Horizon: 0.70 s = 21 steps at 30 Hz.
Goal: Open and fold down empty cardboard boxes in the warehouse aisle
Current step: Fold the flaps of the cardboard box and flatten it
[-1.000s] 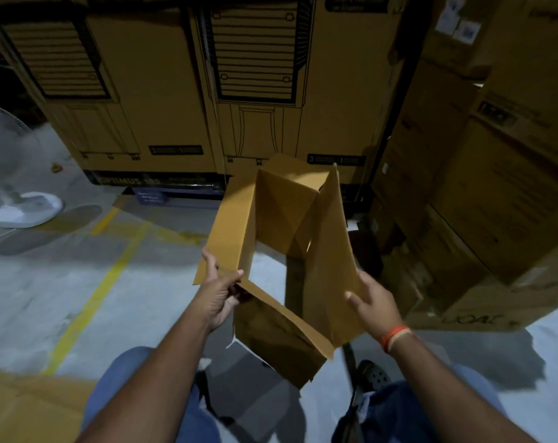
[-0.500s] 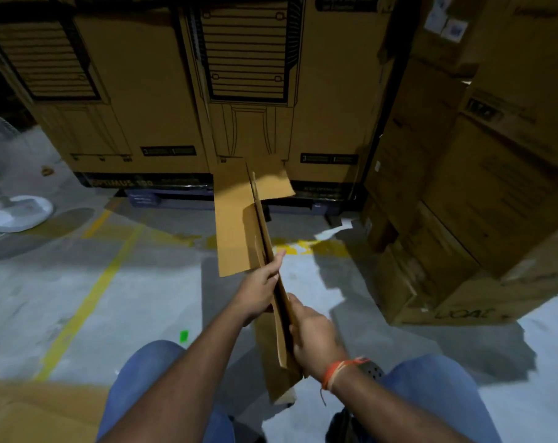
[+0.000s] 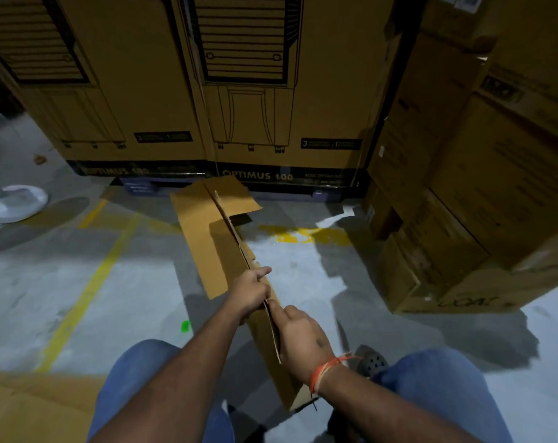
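A brown cardboard box is flattened and held edge-up in front of me, stretching from my knees toward the big cartons. My left hand grips its left face, with the fingers curled over the top edge. On the other side, my right hand presses against the right face with its fingers wrapped on the panel; an orange thread is tied round that wrist. The two hands squeeze the panels together. One end flap sticks out at the far end.
Tall printed cartons on a pallet wall off the aisle ahead. Stacked brown boxes crowd the right side. A white fan base stands at far left. Flat cardboard lies at bottom left. Yellow lines mark the concrete floor.
The box was open and held apart a second ago; it has been collapsed flat, and both hands have come together to press its panels shut. The view has tilted down slightly.
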Tool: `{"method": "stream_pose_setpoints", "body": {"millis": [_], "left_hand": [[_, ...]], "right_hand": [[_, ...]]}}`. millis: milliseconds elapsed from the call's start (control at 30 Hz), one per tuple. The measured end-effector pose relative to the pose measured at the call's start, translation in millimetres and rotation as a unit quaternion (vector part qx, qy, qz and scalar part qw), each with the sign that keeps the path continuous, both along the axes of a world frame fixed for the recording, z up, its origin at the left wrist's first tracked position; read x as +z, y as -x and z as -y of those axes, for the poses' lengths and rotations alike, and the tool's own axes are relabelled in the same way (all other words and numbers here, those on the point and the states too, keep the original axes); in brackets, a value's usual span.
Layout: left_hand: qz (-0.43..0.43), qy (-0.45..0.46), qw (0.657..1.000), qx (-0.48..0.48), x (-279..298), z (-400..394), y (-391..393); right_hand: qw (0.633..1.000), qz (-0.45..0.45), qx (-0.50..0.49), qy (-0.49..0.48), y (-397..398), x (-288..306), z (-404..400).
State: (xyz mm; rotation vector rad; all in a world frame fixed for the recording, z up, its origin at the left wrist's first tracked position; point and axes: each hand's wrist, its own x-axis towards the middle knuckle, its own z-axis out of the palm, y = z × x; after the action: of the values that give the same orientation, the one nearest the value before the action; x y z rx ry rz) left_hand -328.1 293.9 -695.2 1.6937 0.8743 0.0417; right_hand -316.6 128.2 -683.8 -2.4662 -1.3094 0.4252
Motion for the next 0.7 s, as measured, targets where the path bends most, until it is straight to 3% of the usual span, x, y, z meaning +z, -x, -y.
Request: {"method": "stream_pose_setpoints", "body": {"millis": [300, 567, 700], "left_hand": [[0.053, 0.013, 0.998, 0.04, -10.1, 5.1, -3.4], [0.119, 0.013, 0.993, 0.012, -17.1, 5.1, -5.6], [0.194, 0.057, 0.979, 0.009, -7.0, 2.3, -9.5]], "right_hand": [[0.999, 0.037, -0.007, 0.02, -14.4, -12.4, 0.5], [0.984, -0.169, -0.05, -0.028, -28.4, -23.1, 3.5], [0.985, -0.146, -0.08, -0.055, -36.1, -14.8, 3.4]]}}
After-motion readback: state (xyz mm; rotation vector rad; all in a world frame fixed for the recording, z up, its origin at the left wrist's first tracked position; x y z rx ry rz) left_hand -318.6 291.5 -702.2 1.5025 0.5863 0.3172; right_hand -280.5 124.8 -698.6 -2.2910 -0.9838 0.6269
